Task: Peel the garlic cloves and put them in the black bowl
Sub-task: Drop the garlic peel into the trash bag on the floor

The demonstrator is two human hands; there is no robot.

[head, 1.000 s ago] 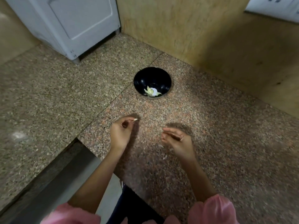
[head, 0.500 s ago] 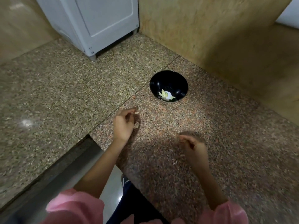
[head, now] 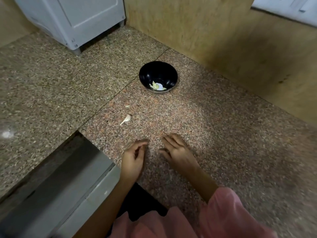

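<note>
The black bowl (head: pixel 157 73) stands on the granite counter (head: pixel 214 127) near the back wall, with a few pale peeled garlic cloves (head: pixel 156 86) at its bottom. An unpeeled garlic clove (head: pixel 126 119) with a thin tail lies on the counter, in front and left of the bowl. A small scrap of skin (head: pixel 127 106) lies just beyond it. My left hand (head: pixel 133 158) hovers near the counter's front edge, fingers loosely curled, holding nothing. My right hand (head: pixel 176 152) is beside it, palm down, fingers spread and relaxed, also holding nothing.
A white appliance (head: pixel 73 19) stands at the back left. A tan wall (head: pixel 214 31) runs behind the bowl. The counter has a cut-out at the front left with a grey metal ledge (head: pixel 72 182). Pink sleeves (head: pixel 223 215) show at the bottom.
My left hand has let go of the clove, which now lies on the counter, and drawn back toward me. My right hand has opened flat and moved next to the left.
</note>
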